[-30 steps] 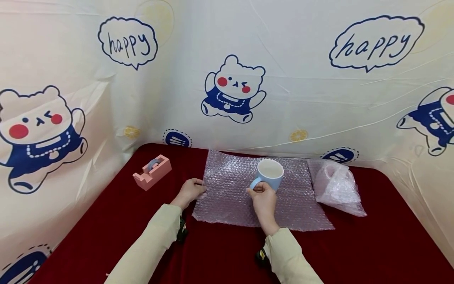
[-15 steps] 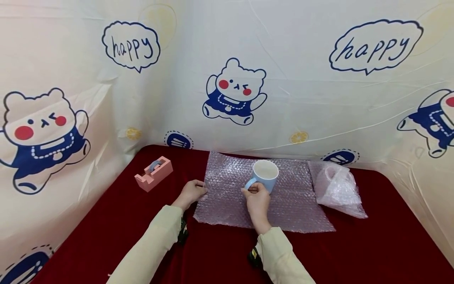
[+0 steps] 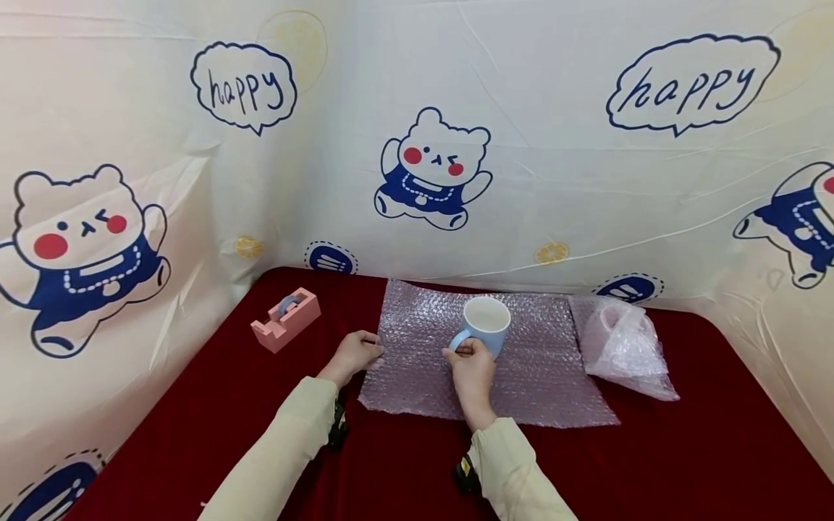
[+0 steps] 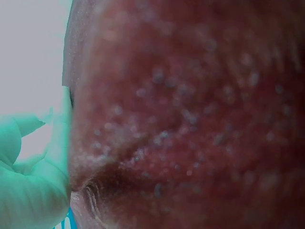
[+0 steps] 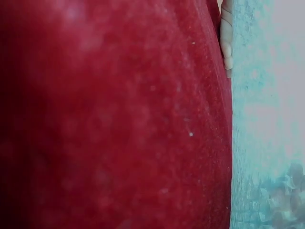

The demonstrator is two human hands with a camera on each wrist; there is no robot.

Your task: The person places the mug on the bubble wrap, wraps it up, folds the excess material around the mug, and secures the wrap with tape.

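Observation:
A light blue mug point(image 3: 487, 325), white inside, is upright at the middle of a sheet of bubble wrap point(image 3: 417, 383). My right hand point(image 3: 473, 369) grips its handle, and the hand hides part of the mug's base. My left hand point(image 3: 357, 354) lies at the sheet's left edge, its fingertips touching the wrap. In the left wrist view that hand point(image 4: 38, 176) shows at the lower left, thumb apart from an extended finger. The right wrist view holds mostly blurred red cloth point(image 5: 119, 119), with bubble wrap point(image 5: 262, 119) along the right; the mug is out of it.
To the left stands a pink tape dispenser point(image 3: 287, 318) with a roll of tape. Right of the sheet lies a bundle point(image 3: 625, 347) in bubble wrap, with something pinkish inside. A dark red cloth point(image 3: 704, 434) covers the table, and a printed curtain point(image 3: 560, 181) hangs behind.
My right hand has moved the mug a little to the left over the bubble wrap, mostly in the first half second. My left hand has stayed at the sheet's left edge.

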